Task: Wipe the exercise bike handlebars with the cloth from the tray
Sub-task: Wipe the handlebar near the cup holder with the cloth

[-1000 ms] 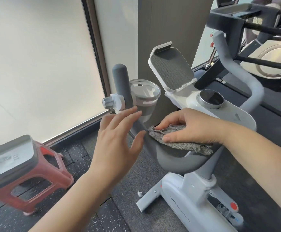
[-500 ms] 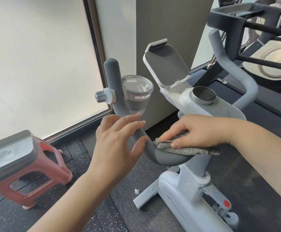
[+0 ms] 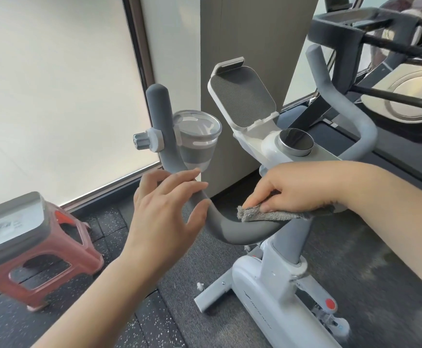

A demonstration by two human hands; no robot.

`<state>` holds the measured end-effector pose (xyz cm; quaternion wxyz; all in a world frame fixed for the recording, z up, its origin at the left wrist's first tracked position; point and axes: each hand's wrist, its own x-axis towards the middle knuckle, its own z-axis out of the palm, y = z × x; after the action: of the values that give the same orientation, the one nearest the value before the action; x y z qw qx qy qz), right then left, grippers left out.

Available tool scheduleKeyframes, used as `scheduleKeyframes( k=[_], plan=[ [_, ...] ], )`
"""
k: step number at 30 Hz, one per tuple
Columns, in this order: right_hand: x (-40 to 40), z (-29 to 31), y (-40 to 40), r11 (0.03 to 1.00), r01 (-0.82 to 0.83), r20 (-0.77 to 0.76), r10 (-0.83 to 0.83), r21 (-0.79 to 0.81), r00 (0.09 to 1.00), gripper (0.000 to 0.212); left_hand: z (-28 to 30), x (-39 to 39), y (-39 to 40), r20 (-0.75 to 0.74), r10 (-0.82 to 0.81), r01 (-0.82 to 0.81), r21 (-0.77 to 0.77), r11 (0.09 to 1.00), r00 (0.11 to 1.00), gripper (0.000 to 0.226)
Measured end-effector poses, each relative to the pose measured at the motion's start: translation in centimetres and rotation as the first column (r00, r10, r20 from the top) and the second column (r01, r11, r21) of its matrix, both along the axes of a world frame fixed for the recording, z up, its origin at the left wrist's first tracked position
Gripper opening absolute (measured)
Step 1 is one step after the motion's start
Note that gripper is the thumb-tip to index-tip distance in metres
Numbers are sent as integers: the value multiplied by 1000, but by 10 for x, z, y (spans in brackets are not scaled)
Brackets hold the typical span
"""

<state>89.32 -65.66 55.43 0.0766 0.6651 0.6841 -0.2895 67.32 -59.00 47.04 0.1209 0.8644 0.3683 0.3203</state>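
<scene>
The grey padded handlebar [image 3: 232, 228] of a white exercise bike curves from an upright left end, through a low middle, to a right arm [image 3: 330, 94]. My right hand [image 3: 292, 187] presses a grey fluffy cloth [image 3: 267, 214] flat on the low middle of the bar. My left hand [image 3: 167, 214] hovers with fingers spread at the bar's left bend, thumb near the padding, gripping nothing. The grey tray [image 3: 8, 222] rests on a red stool at the lower left.
A clear cup holder [image 3: 197, 139] is clamped to the left upright. A white tablet holder [image 3: 242, 96] and round knob [image 3: 296, 141] sit on the console. The red stool [image 3: 54, 267] stands on the floor to the left. Other gym equipment [image 3: 393, 46] stands behind.
My right hand has slid the cloth rightward along the low part of the bar. My left hand stays open beside the left bend. The view has shifted slightly.
</scene>
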Motion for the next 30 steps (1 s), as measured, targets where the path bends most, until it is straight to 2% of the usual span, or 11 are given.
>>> scheduleKeyframes(
  k=[6,16,23,27,28,30],
  plan=[
    [6,-5,-4,996,34,72,-40,79,997,34,-3,0,2,11,-16,16,-29,999,1000,32],
    [51,-9,-7,981,37,336,-99,188,937,17,-5,3,3,53,-9,9,-10,1000,999,30],
    [60,-16,-12,957,72,404,-186,282,896,16,-4,3,2,56,-7,6,5,1000,998,30],
    [55,-18,-24,904,206,247,-312,375,918,17,-2,3,-1,36,17,-18,33,999,999,31],
    [54,-20,-28,869,263,159,-356,419,921,17,-2,3,-2,29,22,-23,36,999,999,31],
    [49,-25,-36,740,439,-136,-434,510,891,18,-3,2,-2,19,31,-31,35,999,999,31]
  ],
)
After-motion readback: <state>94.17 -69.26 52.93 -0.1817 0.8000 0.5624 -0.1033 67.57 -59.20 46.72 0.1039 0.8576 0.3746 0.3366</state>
